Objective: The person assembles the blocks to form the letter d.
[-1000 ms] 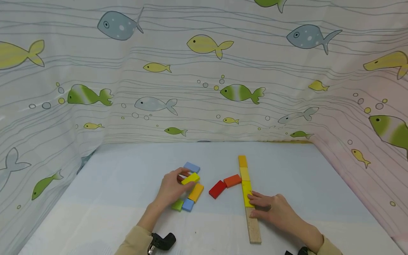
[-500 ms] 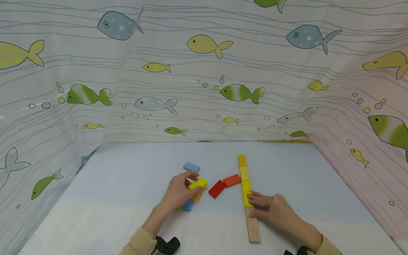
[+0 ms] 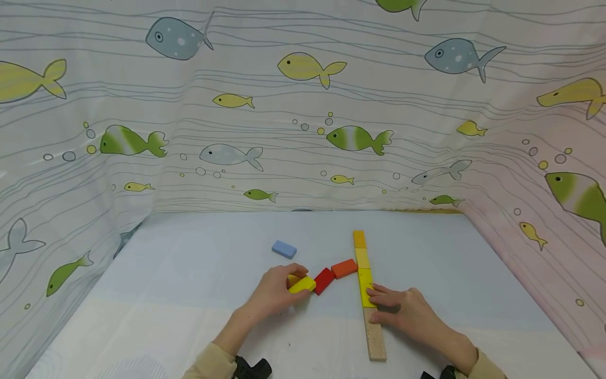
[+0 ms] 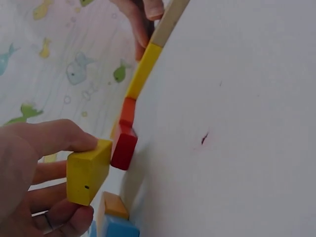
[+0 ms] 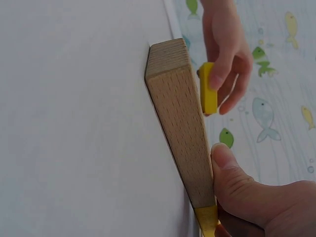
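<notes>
My left hand (image 3: pixel 274 290) pinches a yellow wooden block (image 3: pixel 303 285) between thumb and fingers. In the left wrist view this block is raised, close beside a red block (image 4: pixel 124 146). An orange-red block (image 3: pixel 344 268) links the red one to a straight row: an orange block (image 3: pixel 360 239), a pale yellow one (image 3: pixel 362 258), a bright yellow one (image 3: pixel 364 281) and a long plain wooden block (image 3: pixel 376 342). My right hand (image 3: pixel 409 310) rests against the row's right side, thumb on the plain block and fingertips at the bright yellow one.
A light blue block (image 3: pixel 284 249) lies farther back on the white table (image 3: pixel 426 247). An orange block (image 4: pixel 113 205) and another blue block (image 4: pixel 118 228) show below the left hand in the left wrist view. A fish-patterned curtain (image 3: pixel 303 116) surrounds the table.
My left hand has carried the yellow block right and toward me, up to the red block, and now covers the loose blocks beneath it. My right hand has stayed still.
</notes>
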The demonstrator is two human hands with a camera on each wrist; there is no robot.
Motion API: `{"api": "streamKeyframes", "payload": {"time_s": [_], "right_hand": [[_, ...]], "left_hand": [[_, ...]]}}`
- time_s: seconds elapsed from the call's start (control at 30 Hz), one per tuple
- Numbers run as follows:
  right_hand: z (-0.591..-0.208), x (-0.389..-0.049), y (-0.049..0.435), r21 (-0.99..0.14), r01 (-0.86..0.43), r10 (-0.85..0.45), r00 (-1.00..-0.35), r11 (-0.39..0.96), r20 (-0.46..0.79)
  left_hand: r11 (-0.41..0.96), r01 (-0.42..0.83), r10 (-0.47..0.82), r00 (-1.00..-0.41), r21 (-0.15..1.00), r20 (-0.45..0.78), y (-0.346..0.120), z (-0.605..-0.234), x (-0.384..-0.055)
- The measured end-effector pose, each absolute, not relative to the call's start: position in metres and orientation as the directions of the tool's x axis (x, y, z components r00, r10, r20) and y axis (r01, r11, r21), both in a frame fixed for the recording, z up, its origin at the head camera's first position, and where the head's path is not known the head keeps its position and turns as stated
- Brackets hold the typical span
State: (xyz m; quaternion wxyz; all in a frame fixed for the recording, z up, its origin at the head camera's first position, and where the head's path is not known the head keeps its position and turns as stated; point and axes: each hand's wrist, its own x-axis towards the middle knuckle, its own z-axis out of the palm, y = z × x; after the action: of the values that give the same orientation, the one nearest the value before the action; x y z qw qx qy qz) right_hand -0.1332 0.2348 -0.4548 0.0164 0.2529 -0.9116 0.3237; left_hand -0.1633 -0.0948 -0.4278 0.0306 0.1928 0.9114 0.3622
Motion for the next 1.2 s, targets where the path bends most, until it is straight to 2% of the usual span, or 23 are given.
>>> {"api": "streamKeyframes", "payload": {"time_s": [0.63,1.0,1.2], "right_hand": [[-0.457,-0.134,0.234,-0.588,-0.469,-0.451,-0.872,0.659,0.19],[-0.456,-0.134,0.235,-0.572,-0.486,-0.458,-0.865,0.661,0.206],[-0.456,-0.134,0.236,-0.574,-0.494,-0.466,-0.859,0.653,0.21]], "left_hand": [[0.798,0.287,0.34,-0.94,0.53,-0.004,-0.074,-0.422,-0.142],[0.781,0.257,0.333,-0.942,0.569,-0.032,-0.076,-0.417,-0.14],[0.736,0.24,0.358,-0.932,0.633,-0.062,-0.079,-0.418,-0.143]]}}
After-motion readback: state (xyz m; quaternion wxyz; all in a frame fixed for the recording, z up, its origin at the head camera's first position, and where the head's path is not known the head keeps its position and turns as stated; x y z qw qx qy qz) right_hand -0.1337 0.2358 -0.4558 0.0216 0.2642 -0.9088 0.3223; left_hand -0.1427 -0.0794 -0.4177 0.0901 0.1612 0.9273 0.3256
